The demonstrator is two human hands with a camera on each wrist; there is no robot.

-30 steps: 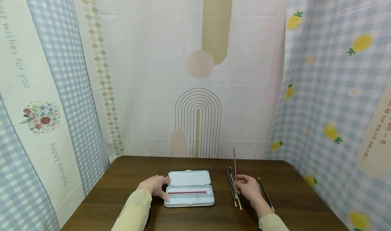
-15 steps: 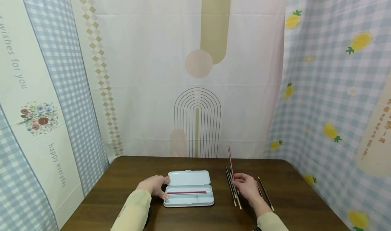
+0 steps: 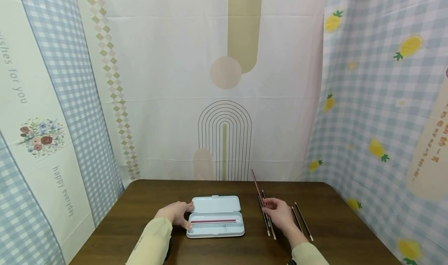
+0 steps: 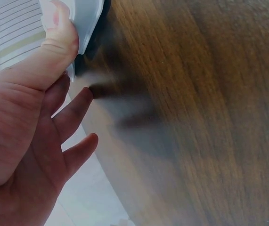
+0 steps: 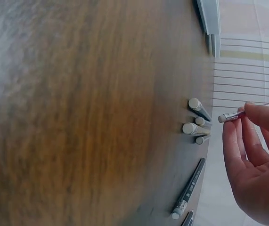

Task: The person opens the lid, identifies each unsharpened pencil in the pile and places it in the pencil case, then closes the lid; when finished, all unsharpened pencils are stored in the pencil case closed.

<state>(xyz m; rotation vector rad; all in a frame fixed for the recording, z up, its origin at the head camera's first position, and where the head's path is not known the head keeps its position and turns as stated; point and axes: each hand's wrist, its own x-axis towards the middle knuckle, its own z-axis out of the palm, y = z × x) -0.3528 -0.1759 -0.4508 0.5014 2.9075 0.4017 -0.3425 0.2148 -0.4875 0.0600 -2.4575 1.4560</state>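
Red pencil (image 3: 255, 183) pinched – right-hand fingers (image 3: 268, 205), eraser end.

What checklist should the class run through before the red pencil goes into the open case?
1. Right hand pinches the red pencil securely: ok.
2. Pencil case lid open: ok.
3. Left hand steadies the case at its left end: ok.
4. Free room in the tray beside the pencil already inside: ok.
5. Held pencil lined up with the tray: not ok, it points up and away.
6. Loose pencils on the table clear of the path: ok.
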